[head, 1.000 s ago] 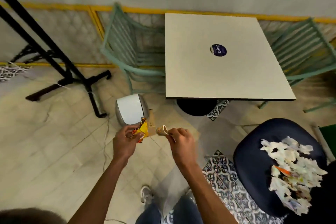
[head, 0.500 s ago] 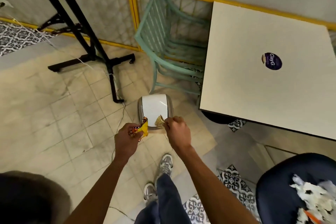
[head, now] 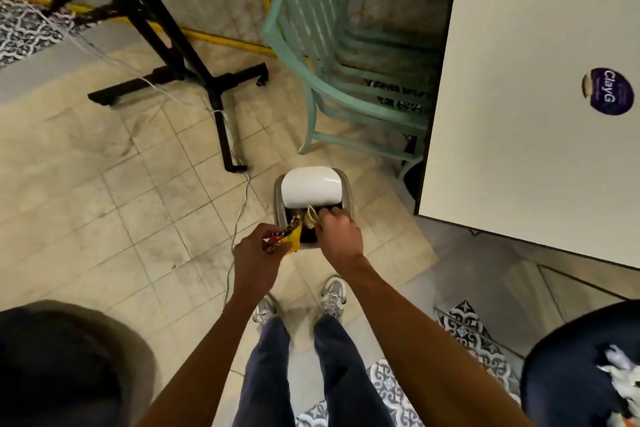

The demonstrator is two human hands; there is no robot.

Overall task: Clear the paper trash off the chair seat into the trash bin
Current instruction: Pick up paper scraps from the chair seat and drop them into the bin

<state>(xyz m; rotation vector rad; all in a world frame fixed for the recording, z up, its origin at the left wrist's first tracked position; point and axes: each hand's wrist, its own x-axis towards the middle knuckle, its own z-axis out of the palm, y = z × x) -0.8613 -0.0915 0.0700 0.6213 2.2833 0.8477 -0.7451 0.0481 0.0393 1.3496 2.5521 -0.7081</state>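
Your left hand (head: pixel 258 255) grips a yellow snack wrapper (head: pixel 291 237). Your right hand (head: pixel 338 236) pinches a tan paper scrap (head: pixel 310 217). Both are held over the trash bin (head: pixel 347 194) opening. White paper scraps (head: pixel 618 373) lie on the navy chair seat (head: pixel 564 378).

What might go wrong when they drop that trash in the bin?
1. The yellow wrapper in the left hand hangs over the near rim of the bin, not its middle, so it may land on the floor.
2. The white lid covers much of the opening, so the beige paper piece in the right hand could bounce off it.
3. A thin cable runs along the floor beside the shoes. Stepping back might snag it.
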